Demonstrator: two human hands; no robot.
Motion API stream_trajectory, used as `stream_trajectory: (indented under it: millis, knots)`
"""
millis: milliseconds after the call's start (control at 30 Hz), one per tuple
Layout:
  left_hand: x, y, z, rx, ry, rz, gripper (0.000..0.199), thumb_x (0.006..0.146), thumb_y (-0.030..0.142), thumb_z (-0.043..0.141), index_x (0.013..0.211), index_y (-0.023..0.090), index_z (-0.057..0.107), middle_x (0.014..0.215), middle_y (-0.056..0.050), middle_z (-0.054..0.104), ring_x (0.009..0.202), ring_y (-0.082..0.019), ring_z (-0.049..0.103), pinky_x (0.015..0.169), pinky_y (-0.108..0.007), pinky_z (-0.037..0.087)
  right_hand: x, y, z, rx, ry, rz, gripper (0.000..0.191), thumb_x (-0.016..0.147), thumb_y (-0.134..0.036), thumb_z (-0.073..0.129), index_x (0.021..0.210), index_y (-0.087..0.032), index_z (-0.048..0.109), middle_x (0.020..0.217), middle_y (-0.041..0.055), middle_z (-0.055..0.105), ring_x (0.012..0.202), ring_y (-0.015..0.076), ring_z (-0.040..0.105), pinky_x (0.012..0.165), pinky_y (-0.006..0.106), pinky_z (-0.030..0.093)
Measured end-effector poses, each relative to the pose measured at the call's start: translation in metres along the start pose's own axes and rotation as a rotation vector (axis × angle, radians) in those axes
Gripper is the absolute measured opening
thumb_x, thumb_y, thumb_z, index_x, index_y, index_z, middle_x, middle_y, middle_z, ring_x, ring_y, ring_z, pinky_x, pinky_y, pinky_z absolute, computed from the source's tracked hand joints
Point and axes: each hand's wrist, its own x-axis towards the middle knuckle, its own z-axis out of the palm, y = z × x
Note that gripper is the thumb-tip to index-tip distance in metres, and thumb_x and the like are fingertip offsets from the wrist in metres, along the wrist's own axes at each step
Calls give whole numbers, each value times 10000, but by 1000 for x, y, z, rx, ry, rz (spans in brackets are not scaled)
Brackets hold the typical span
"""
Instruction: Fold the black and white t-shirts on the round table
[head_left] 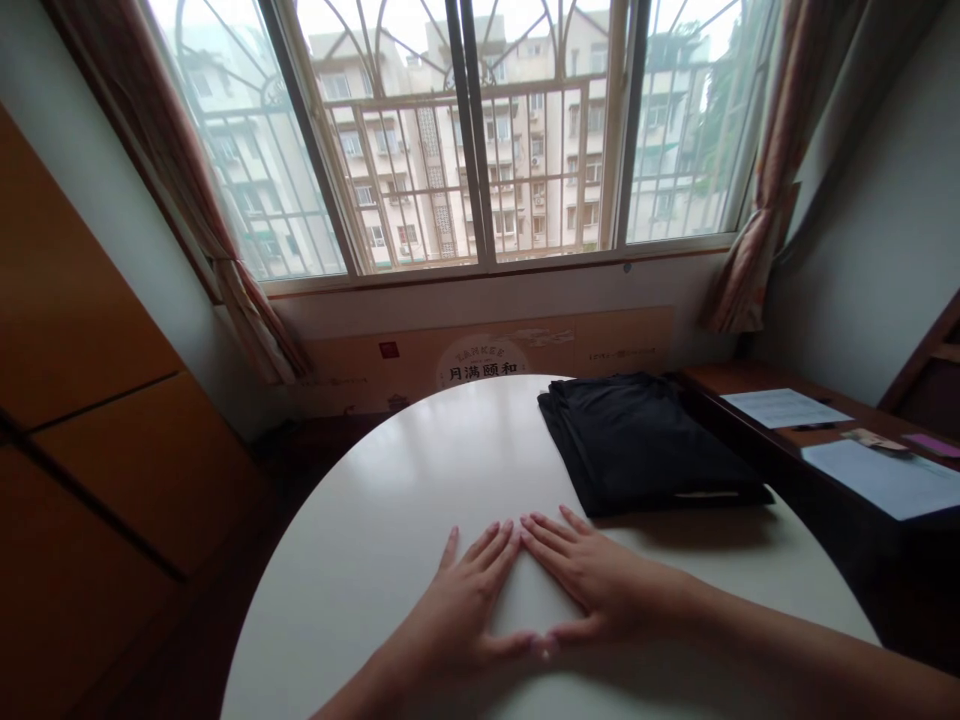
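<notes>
Palm down on the white round table point(360, 560), my left hand point(466, 600) lies flat with its fingers stretched out. Opposite it, my right hand point(592, 572) rests the same way, also holding nothing. The index fingertips and the thumb tips of the two hands meet or nearly meet, framing a patch of tabletop. Just beyond my right hand sits a stack of folded black cloth point(652, 440), which may be clothing. A small pale strip shows at its near edge. Neither hand touches the stack.
At the right, a brown wooden desk point(705, 378) bears white papers point(885, 478), a pen and a purple item point(934, 445). A printed cardboard panel point(622, 330) stands under the barred window point(480, 262). Curtains point(244, 310) hang beside it; a wooden cabinet point(82, 400) is at left.
</notes>
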Motion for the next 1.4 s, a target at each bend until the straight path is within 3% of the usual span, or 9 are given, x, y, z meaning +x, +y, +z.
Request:
stream_trajectory:
  millis: [700,1400]
  knots:
    - [0,-1,3,15,-15,12,1099,901,879,482,1723,237,139,1753,-134,135,1638,-373,134,1271,-719,-18,1,-6,-2,-19,9,22,1164,913,-835,558,1697,-61,182,1727,257,189,1635,367,174,1331,566,28]
    - [1,-4,6,29,0,19,1089,912,856,503,1722,223,142,1749,-148,146,1636,-374,151,1268,-729,6,0,-1,0,-4,23,8,1165,906,-826,581,1697,-67,186,1732,247,210,1633,367,182,1331,573,31]
